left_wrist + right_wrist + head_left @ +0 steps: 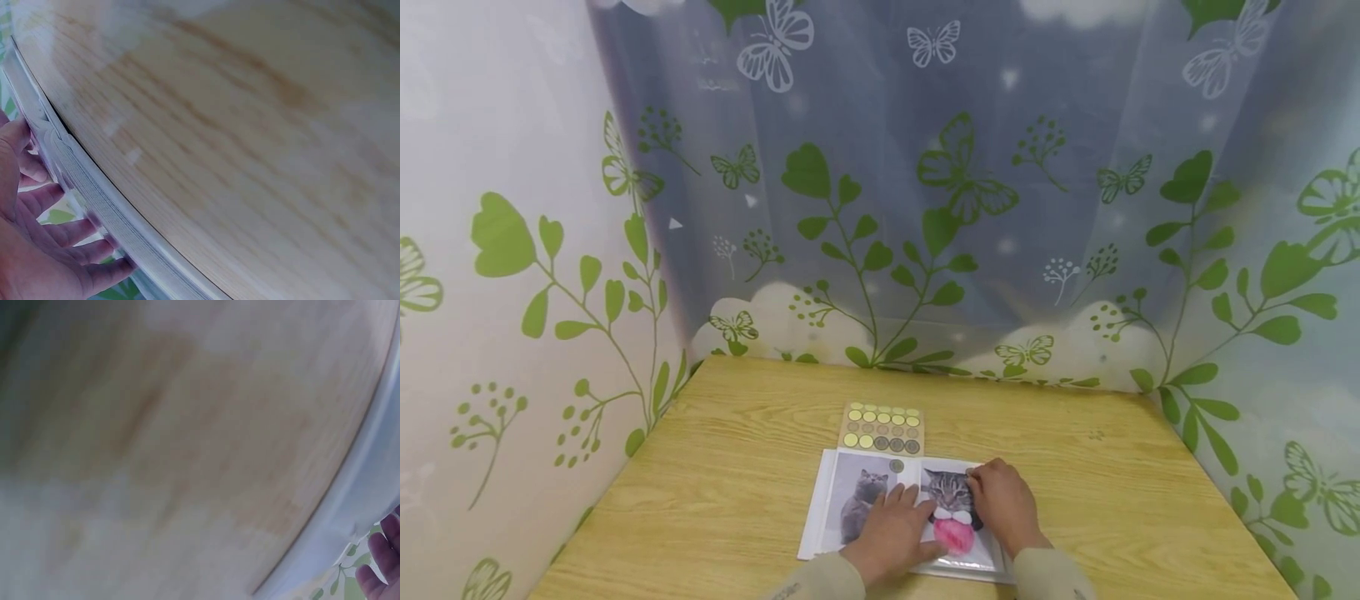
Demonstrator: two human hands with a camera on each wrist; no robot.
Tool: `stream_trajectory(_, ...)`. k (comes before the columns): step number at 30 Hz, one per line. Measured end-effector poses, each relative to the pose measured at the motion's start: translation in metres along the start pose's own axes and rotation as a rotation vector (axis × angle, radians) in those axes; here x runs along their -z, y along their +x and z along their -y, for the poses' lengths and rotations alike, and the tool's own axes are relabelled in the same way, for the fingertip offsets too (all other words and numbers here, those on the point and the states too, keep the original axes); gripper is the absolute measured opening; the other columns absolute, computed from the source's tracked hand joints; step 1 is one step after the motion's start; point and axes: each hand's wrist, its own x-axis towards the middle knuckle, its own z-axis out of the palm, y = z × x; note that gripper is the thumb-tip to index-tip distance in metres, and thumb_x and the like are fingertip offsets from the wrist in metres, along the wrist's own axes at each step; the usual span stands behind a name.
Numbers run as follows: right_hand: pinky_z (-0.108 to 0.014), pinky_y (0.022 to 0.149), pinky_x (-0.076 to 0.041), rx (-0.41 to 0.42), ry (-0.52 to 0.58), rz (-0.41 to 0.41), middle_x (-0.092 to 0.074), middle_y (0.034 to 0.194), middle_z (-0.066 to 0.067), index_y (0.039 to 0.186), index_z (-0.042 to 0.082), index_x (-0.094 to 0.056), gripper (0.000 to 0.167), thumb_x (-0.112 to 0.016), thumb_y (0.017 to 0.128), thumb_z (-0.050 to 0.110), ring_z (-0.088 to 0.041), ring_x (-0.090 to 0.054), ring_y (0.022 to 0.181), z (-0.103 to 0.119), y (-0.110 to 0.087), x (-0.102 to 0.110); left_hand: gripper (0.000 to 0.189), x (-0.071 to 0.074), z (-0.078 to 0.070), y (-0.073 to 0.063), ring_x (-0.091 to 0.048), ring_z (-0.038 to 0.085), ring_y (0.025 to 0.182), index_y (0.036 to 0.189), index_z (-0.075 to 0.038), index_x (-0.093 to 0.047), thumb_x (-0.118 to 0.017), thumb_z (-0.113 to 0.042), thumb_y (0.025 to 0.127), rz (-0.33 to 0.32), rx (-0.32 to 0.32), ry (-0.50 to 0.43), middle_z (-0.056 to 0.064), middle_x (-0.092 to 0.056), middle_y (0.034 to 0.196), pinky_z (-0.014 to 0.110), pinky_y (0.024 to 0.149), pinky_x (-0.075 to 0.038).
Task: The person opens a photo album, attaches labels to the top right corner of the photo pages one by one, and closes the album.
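Note:
An album (815, 508) lies spread on the table, its pages showing cat pictures. My left hand (891, 533) rests across the middle of it, fingers spread over the inner part of the left page and thumb reaching onto the right page. On the right page is a picture of a tabby cat (950, 487) with a bright pink patch (953, 536) below its face. My right hand (1006, 504) touches that page near its upper right, fingertips beside the cat's head. A grey cat picture (865, 492) fills the left page. In the left wrist view, the stacked page edges (106, 200) run beside my fingers.
Just behind the album lies a tan card (844, 427) with rows of yellow and dark round discs. One dark disc (897, 466) sits at the top of the left page. Leaf-and-butterfly curtains (880, 275) enclose the wooden table (700, 492) at the back and sides.

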Motion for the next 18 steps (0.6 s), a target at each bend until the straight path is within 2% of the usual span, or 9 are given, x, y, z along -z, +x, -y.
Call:
stream_trajectory(9, -0.049, 0.078, -0.053, 0.109, -0.079, -0.038, -0.065, 0.097, -0.011, 0.100, 0.004, -0.074, 0.020, -0.073, 0.087, 0.018, -0.031, -0.063, 0.089, 0.000, -0.005, -0.001, 0.067, -0.001, 0.000, 0.000, -0.049, 0.036, 0.130, 0.135, -0.016, -0.060, -0.061, -0.063, 0.087, 0.005, 0.001, -0.007, 0.014, -0.054, 0.140, 0.055, 0.104, -0.042)
stream_trajectory(13, -0.052, 0.087, -0.052, 0.135, -0.110, 0.003, -0.066, 0.106, -0.015, 0.107, 0.002, -0.072, 0.027, -0.071, 0.090, 0.022, -0.034, -0.063, 0.099, 0.000, -0.006, -0.002, 0.067, 0.000, -0.001, 0.000, -0.048, 0.036, 0.130, 0.136, -0.016, -0.060, -0.062, -0.063, 0.088, 0.010, 0.004, -0.015, 0.015, -0.053, 0.140, 0.056, 0.105, -0.042)
stream_trajectory(18, -0.057, 0.100, -0.043, 0.135, -0.114, 0.079, -0.062, 0.123, -0.021, 0.119, -0.001, -0.067, 0.038, -0.068, 0.092, 0.027, -0.041, -0.057, 0.116, 0.001, -0.011, 0.001, 0.067, -0.001, -0.001, 0.001, -0.048, 0.037, 0.130, 0.136, -0.016, -0.059, -0.063, -0.061, 0.087, 0.014, 0.009, -0.018, 0.015, -0.053, 0.141, 0.056, 0.105, -0.041)
